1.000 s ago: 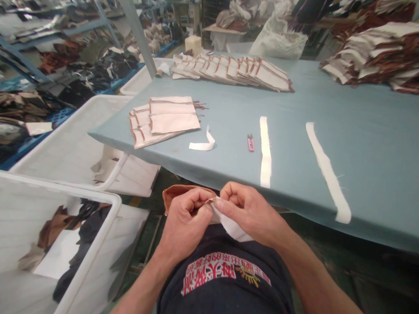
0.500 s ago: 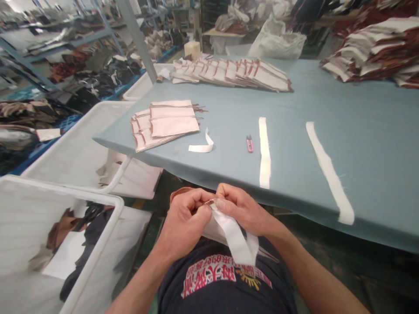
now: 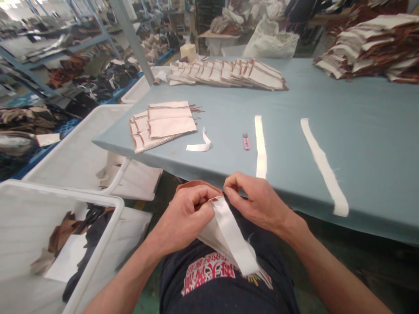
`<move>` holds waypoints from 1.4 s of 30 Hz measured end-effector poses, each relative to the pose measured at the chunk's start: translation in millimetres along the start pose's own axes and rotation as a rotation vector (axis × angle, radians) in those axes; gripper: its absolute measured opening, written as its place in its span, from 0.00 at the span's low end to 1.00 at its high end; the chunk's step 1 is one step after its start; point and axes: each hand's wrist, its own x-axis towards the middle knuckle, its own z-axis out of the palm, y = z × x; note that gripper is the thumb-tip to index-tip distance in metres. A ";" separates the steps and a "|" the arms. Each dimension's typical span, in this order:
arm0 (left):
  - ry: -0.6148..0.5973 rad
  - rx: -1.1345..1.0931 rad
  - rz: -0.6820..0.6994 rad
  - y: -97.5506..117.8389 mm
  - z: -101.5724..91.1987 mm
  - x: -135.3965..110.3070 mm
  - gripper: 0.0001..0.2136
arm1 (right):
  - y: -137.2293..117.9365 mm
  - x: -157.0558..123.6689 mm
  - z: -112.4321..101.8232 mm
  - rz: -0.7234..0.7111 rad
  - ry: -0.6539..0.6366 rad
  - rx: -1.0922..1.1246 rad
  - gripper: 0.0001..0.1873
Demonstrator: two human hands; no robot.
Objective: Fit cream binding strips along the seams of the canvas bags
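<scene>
Between thumb and fingers, my left hand (image 3: 185, 218) pinches the edge of a brown-and-white fabric piece (image 3: 209, 233) in front of my shirt. A white fabric strip (image 3: 237, 240) hangs from that pinch, slanting down to the right. My right hand (image 3: 258, 200) is just right of it, thumb and index pressed together near the brown edge; what they hold, if anything, is too small to make out. On the table ahead lie pink thread snips (image 3: 246, 141), a curled white strip (image 3: 199, 147) and two long cream strips, one (image 3: 260, 148) nearer and one (image 3: 324, 168) farther right.
Sewn white panels with brown edges (image 3: 172, 120) are stacked at the blue-green table's (image 3: 225, 159) left. A fanned row of panels (image 3: 225, 74) and a larger fabric pile (image 3: 366, 48) lie behind. White bins (image 3: 113, 200) with fabric scraps stand at left, below a metal post (image 3: 131, 39).
My right hand has come away from the white strip and moved slightly up and right. The strip now hangs straighter from my left hand, which keeps its pinch on the fabric.
</scene>
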 end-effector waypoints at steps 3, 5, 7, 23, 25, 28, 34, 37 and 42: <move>-0.063 0.013 0.041 10.6 -6.0 -0.9 0.09 | -12.2 -0.5 -14.3 -0.147 0.112 0.044 0.10; -0.090 0.066 0.079 16.3 -10.4 -1.3 0.09 | -22.7 1.5 -21.7 -0.244 0.050 0.072 0.18; -0.128 0.092 0.099 20.2 -14.3 -2.6 0.08 | -31.0 6.2 -26.0 -0.345 -0.033 0.041 0.20; 0.114 0.444 0.275 19.7 -15.5 -16.5 0.07 | -28.5 28.0 -18.5 -0.100 -0.443 0.195 0.14; 0.136 0.447 0.314 11.4 -14.5 -14.2 0.07 | -23.2 26.8 -13.0 -0.056 -0.434 0.243 0.14; 0.121 0.333 0.319 0.5 -13.4 -9.9 0.08 | -17.6 23.7 -5.8 0.014 -0.437 0.316 0.13; 0.217 0.437 0.553 -13.5 -5.9 -7.5 0.09 | -11.4 17.9 1.6 0.100 -0.335 0.511 0.12; 0.235 0.480 0.737 -25.2 -1.2 -3.5 0.11 | -9.2 12.2 7.3 0.128 -0.275 0.658 0.12; 0.189 0.430 0.959 -45.1 3.9 8.2 0.11 | -0.4 -5.3 24.7 0.328 -0.245 0.972 0.15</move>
